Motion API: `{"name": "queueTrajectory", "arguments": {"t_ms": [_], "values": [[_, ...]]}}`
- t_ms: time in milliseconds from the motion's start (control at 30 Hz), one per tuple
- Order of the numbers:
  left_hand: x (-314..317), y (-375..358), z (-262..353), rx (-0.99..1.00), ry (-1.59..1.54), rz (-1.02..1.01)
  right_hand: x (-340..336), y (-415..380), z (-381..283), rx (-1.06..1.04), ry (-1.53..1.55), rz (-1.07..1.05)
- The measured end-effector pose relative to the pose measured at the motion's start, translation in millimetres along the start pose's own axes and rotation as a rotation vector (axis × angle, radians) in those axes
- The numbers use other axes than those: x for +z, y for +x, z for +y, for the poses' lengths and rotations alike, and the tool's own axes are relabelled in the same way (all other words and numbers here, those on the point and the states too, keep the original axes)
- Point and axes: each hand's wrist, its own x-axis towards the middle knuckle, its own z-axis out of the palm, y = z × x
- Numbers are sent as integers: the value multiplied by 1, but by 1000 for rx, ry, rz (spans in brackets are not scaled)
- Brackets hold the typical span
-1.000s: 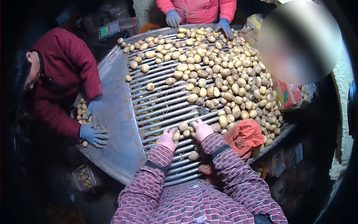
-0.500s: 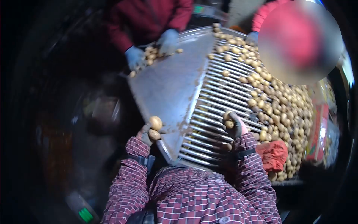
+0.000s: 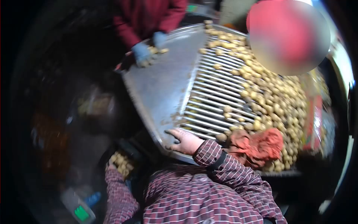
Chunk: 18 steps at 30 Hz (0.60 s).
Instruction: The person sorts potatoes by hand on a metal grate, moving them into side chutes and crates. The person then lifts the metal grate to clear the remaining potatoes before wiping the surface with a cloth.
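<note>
My right hand (image 3: 183, 142) is over the near edge of the metal sorting table (image 3: 156, 89), fingers apart and nothing in them. Down to the left, my left hand (image 3: 111, 165) is at a container of potatoes (image 3: 122, 164); its fingers are dark and blurred, so what they hold is hidden. Many potatoes (image 3: 276, 108) lie on the right of the table, beside the bars of the metal grate (image 3: 212, 89). A crumpled red cloth (image 3: 261, 145) lies near my right forearm.
Across the table, a co-worker's gloved hands (image 3: 143, 54) are beside a few potatoes (image 3: 153, 50). Another person is at the upper right, blurred. Red and clear packaging (image 3: 314, 119) stands at the right. A device with a green display (image 3: 81, 213) is at the lower left.
My left hand has moved down and left from the table to the container. My right hand has moved left off the grate and let go of its potatoes. The view has shifted slightly.
</note>
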Motion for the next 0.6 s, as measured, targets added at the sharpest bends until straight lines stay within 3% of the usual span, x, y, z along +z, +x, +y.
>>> {"name": "queueTrajectory", "arguments": {"t_ms": [33,100,133,167,200,233,300,367,433,567,600], "values": [[-8,54,-11,200,18,78,-23,-21,20,2,-227,182],[-17,149,-30,598,105,264,-77,-83,42,245,-539,458],[23,142,-23,739,293,176,-97,-120,39,336,-709,626],[71,117,-15,881,479,91,-109,-155,60,573,-772,601],[121,85,-7,879,502,-36,-114,-188,64,788,-831,611],[168,58,-4,875,526,-161,-106,-218,85,935,-820,585],[246,33,-20,1049,615,-372,-71,-248,118,1086,-659,438],[309,5,-48,1073,653,-640,-40,-266,160,920,-227,667],[358,-60,-63,1252,777,-866,-34,-274,170,920,-260,909],[400,-115,-115,1282,911,-1263,-37,-326,176,712,245,1388],[405,-110,-133,1297,978,-1314,-44,-344,167,668,207,1502]]}}
